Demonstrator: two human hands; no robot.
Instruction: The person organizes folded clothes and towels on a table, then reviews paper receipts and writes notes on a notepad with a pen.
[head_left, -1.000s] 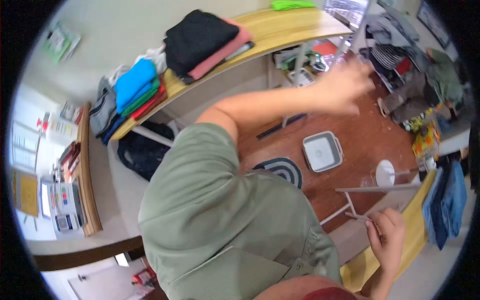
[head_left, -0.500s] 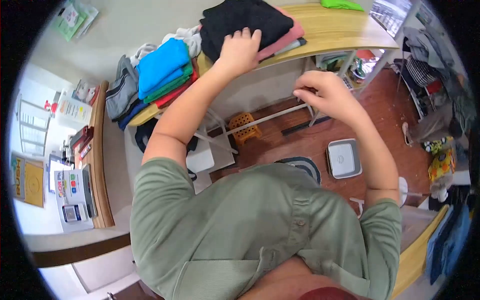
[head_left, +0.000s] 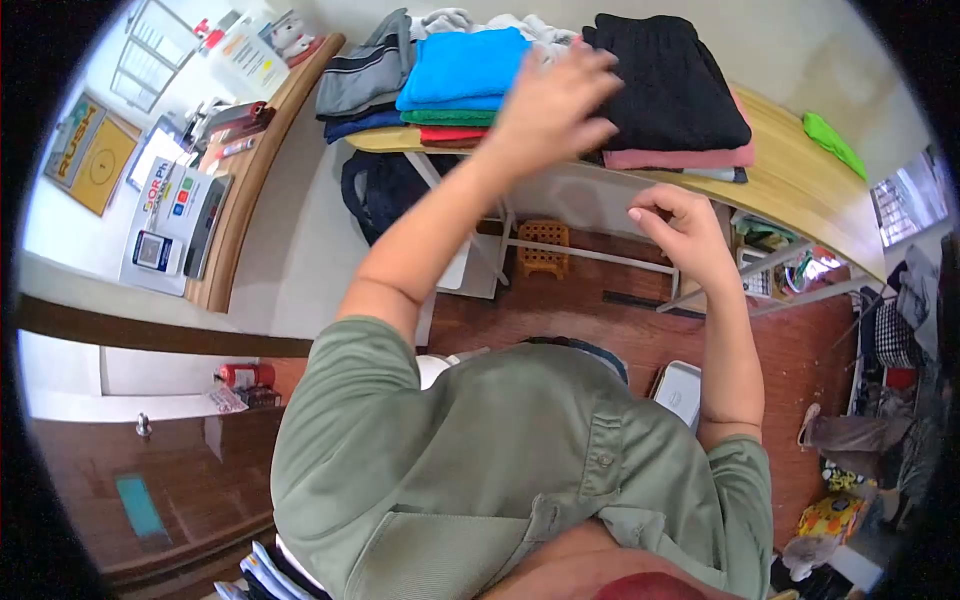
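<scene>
My left hand [head_left: 560,105], fingers spread and slightly blurred, hovers between two stacks of folded clothes on the wooden table [head_left: 790,150]. Left of it is the stack with a bright blue piece [head_left: 465,65] on top, over green and red ones. To its right lie black folded clothes [head_left: 670,90] on a pink piece [head_left: 685,157], close to my fingertips. My right hand [head_left: 680,220] is in front of the table edge below the black clothes, with its fingers curled toward the thumb. Whatever it may hold is hidden.
Grey clothes [head_left: 368,70] lie at the table's left end, a green cloth [head_left: 832,143] toward its right. An orange stool [head_left: 543,248] stands beneath. A grey-white bin [head_left: 680,390] is on the floor. Another person [head_left: 850,435] is at the far right beside hanging clothes.
The view has turned left. My left hand first swept in from the right, touched the black clothes, and is now off them to the left. My right hand has come up near the table's front edge.
</scene>
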